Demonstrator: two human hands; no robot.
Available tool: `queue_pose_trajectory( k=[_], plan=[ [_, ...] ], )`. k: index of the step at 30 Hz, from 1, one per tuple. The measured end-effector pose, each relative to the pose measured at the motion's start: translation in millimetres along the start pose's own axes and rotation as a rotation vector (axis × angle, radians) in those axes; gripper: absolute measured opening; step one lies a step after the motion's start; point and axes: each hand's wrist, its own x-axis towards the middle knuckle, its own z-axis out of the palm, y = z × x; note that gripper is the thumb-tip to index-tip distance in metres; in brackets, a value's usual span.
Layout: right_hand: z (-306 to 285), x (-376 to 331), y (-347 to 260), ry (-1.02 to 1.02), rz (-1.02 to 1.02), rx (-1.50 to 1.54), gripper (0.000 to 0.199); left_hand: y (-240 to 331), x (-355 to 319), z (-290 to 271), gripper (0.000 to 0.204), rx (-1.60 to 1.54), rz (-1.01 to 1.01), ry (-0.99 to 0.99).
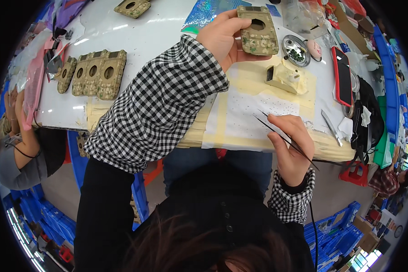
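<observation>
Head view: a white table [136, 31] fills the upper half of the frame, its near edge padded with layers of yellowish masking tape. The left hand [222, 36], at top centre, has its grip clenched around a camouflage-patterned case [258, 31] with a round hole, held raised above the table. The right hand [292, 147], at centre right, pinches slim black tweezers [283, 136] whose tips point up-left over a white dotted sheet [258, 109] taped flat on the table. Just above that sheet sits a small cream block fixture [283, 77], and near it a round metal dish [296, 50] holding small dark bits. A red phone [342, 77] lies at the right edge. At upper left a row of four more camouflage cases [93, 75] leans together, with another single one [132, 7] at the top. A second person's arm [25, 136] shows at the far left. Below the table, blue plastic crates [45, 217] stand on a grey floor at lower left and lower right.
</observation>
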Motion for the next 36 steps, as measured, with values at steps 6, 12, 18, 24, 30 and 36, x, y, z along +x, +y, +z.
queue_pose_trajectory(
  k=[6, 12, 18, 24, 30, 36],
  plan=[
    [22, 11, 10, 0.012, -0.004, 0.055, 0.015, -6, 6, -2, 0.059, -0.054, 0.008, 0.047],
    [36, 10, 19, 0.071, 0.056, 0.047, 0.010, 14, -6, 17, 0.057, -0.080, -0.139, 0.076],
    [38, 12, 17, 0.042, 0.065, -0.029, 0.009, 20, -12, 14, 0.062, -0.199, -0.202, -0.002],
    [39, 13, 16, 0.038, 0.080, -0.053, 0.009, 14, -4, 9, 0.060, -0.230, -0.290, 0.011],
    [39, 12, 17, 0.045, 0.081, -0.080, 0.009, 21, -16, 13, 0.061, -0.174, -0.248, -0.052],
    [38, 13, 18, 0.026, 0.085, -0.076, 0.008, 13, -4, 9, 0.062, -0.174, -0.322, 0.021]
  ],
)
